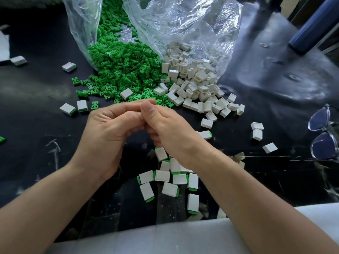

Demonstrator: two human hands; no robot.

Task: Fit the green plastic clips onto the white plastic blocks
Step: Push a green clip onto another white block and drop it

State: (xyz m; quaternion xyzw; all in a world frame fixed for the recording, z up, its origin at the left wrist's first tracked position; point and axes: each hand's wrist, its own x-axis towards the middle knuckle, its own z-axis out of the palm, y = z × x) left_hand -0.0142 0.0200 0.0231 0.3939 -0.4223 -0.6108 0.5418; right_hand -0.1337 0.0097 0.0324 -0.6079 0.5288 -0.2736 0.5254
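Centrally, both hands are meeting low over the scuffed black worktop (pixel 33 99), just on the near side of the two heaps. The left hand (pixel 108 131) is curling its fingers toward the right hand (pixel 167 127), whose thumb is pressing against the left fingertips (pixel 135 104). Only a pale sliver is showing between them, so I cannot tell whether either hand is gripping a part, or which part. Directly beyond the fingertips, the small green plastic clips (pixel 119 70) are spilling in a broad heap out of a clear crinkled plastic bag (pixel 183 24), and the heap's near edge is lying just beside the joined fingers. To the right of that heap and touching it, the hollow white plastic blocks (pixel 194 83) are tumbling from the same bag, with strays scattering toward the right. Below the right wrist, a cluster of white blocks capped with green clips (pixel 162 176) is lying flat near the table's front edge, partly hidden under the forearm. Two more capped blocks (pixel 82 105) are sitting just left of the left hand. At the far right, clear-framed spectacles (pixel 322 136) are resting folded, and a dark blue cylinder (pixel 311 28) is leaning well beyond them.
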